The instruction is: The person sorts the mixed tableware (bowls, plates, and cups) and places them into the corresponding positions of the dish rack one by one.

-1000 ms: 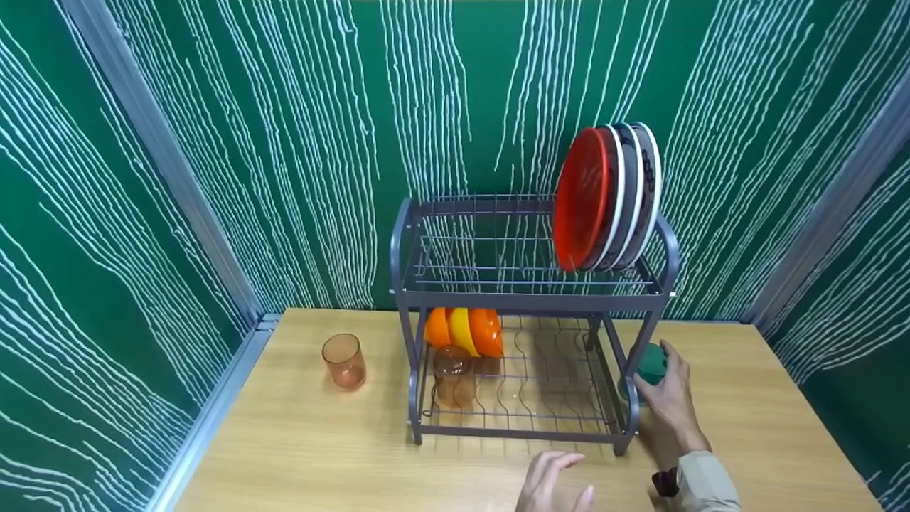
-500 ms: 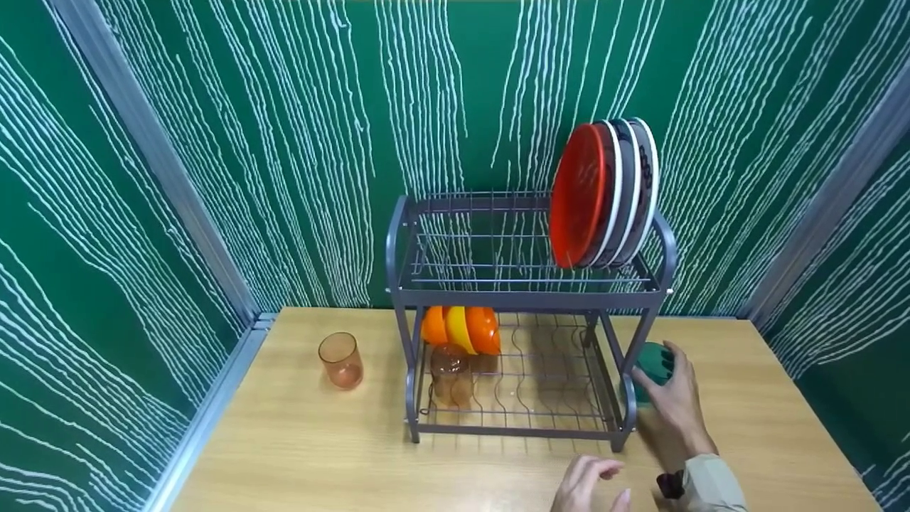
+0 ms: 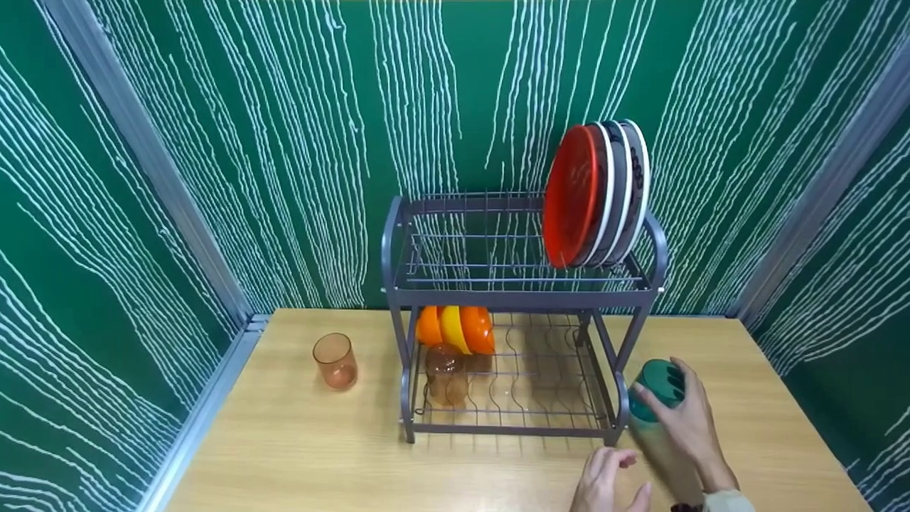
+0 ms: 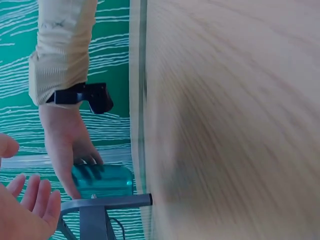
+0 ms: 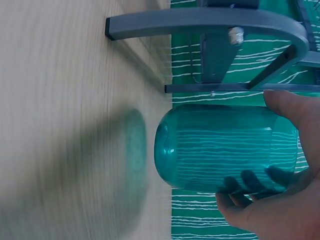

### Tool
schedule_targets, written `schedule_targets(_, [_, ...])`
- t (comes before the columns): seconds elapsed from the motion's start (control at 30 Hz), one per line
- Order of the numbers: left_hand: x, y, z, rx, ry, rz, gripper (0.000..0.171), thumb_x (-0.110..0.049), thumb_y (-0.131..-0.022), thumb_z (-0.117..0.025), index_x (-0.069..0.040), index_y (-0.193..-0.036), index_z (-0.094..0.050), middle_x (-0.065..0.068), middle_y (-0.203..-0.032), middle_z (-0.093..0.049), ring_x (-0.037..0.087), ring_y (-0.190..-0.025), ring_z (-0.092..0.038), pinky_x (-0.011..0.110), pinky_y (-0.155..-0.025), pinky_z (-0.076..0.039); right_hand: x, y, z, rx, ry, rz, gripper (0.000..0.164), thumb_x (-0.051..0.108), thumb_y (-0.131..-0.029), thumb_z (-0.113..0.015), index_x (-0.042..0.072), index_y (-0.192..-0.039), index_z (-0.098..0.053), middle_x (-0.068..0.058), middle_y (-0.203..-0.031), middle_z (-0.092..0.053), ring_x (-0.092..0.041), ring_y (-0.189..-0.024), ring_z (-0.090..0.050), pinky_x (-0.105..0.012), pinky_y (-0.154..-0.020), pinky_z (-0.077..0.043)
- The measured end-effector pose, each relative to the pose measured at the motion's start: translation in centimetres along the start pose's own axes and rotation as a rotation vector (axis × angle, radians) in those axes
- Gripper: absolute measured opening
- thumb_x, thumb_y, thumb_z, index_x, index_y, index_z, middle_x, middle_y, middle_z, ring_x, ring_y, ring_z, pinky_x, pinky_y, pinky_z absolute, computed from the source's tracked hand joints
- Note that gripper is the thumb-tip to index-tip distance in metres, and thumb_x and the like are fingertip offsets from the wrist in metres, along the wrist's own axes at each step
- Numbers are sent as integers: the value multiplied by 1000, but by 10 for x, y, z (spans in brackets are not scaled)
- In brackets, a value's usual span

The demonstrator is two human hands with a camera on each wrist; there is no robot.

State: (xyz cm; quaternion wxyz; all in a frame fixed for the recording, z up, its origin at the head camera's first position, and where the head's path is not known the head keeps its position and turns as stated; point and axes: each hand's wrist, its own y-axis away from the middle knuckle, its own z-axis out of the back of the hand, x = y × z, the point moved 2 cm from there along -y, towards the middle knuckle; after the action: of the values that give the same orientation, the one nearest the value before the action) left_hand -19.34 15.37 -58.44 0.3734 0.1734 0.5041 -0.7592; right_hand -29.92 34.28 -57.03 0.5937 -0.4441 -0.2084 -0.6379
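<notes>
My right hand (image 3: 688, 416) grips a see-through green tumbler (image 3: 657, 391) beside the right end of the dish rack (image 3: 522, 297). In the right wrist view the tumbler (image 5: 225, 147) hangs just above the table, its thumb side close to the rack leg, with the fingers curled round its far end. My left hand (image 3: 604, 480) is below the rack's front right foot, holding nothing. Its fingers (image 4: 37, 197) are loosely bent in the left wrist view.
An orange tumbler (image 3: 335, 361) stands on the table left of the rack. On the lower tier are orange and yellow bowls (image 3: 455, 329) and a brownish upturned tumbler (image 3: 446, 377). Several plates (image 3: 572, 195) stand upright on the upper tier's right side.
My right hand has drawn the green tumbler toward the front and slightly right, out from beside the rack leg. My left hand has moved right, toward the right hand.
</notes>
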Motion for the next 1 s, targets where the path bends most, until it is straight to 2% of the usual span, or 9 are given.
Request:
schedule_targets(0.17, [-5,-6,-4,49,102,169,36,-34,-90,-63,-23,-123,-52,-11,-109,-51,1,-100,-50,16,-82,-46,9,15,10,19,17,-19,90,39,-84,-71,5,-149,-19,-30,-141,-31,-49,-122,-35,-70,-94,-30])
schedule_targets(0.27, [-6,-10,-5,56,103,221,42,-36,-89,-64,-26,-127,-48,-11,-112,-50,3,-103,-50,19,-83,-47,16,24,16,31,30,-46,92,43,-83,-71,6,-149,-19,-29,-143,-29,-49,-126,-31,-71,-95,-27])
schedule_targets(0.5, [-5,-19,-8,-4,68,237,67,-41,-84,-69,-23,-138,-36,-6,-128,-43,11,-114,-49,25,-93,-46,34,44,25,58,52,-102,95,47,-82,-70,6,-149,-18,-28,-146,-26,-47,-128,-29,-70,-97,-27])
schedule_targets(0.67, [-3,-28,-11,-34,30,203,83,-47,-80,-71,-18,-146,-29,-1,-136,-37,17,-119,-47,34,-94,-47,45,59,30,74,54,-133,96,52,-81,-69,9,-150,-18,-27,-146,-27,-46,-125,-33,-69,-96,-30])
schedule_targets(0.8, [-3,-32,-15,-10,26,179,91,-52,-78,-71,-14,-147,-25,1,-139,-35,18,-122,-44,38,-96,-46,54,72,34,110,27,-157,96,53,-80,-68,14,-151,-17,-23,-146,-29,-43,-124,-36,-67,-97,-32])
schedule_targets(1.0, [-7,-34,-19,72,69,240,98,-55,-73,-74,-24,-148,-20,-3,-142,-34,15,-125,-39,38,-99,-43,66,88,37,178,-16,-235,94,55,-81,-65,20,-152,-14,-21,-148,-28,-42,-126,-34,-64,-99,-32])
